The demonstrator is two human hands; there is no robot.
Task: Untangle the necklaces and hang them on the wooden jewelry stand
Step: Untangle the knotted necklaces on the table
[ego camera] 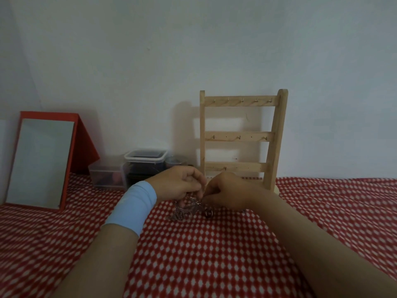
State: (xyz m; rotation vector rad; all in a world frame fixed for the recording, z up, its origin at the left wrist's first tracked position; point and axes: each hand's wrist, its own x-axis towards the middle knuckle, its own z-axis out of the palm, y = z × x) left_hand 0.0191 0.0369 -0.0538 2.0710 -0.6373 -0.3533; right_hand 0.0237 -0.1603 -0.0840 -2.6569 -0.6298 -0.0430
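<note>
Right now the tangled necklaces (184, 209) hang in a clump towards the far edge of the surface, lower loops resting on the red-and-white patterned cloth (214, 254) beside a dark round pendant (208, 212). The left hand (182, 183) grips the top of the clump with curled fingers; the right hand (225, 192) pinches what looks like one strand at its side. The wooden jewelry stand (240, 136) rises just behind, hooks bare. These chains look thin, light, limp and slippery, likely to kink or snap if yanked; better to hold by the pendant or a clasp and tease loops loose gently.
</note>
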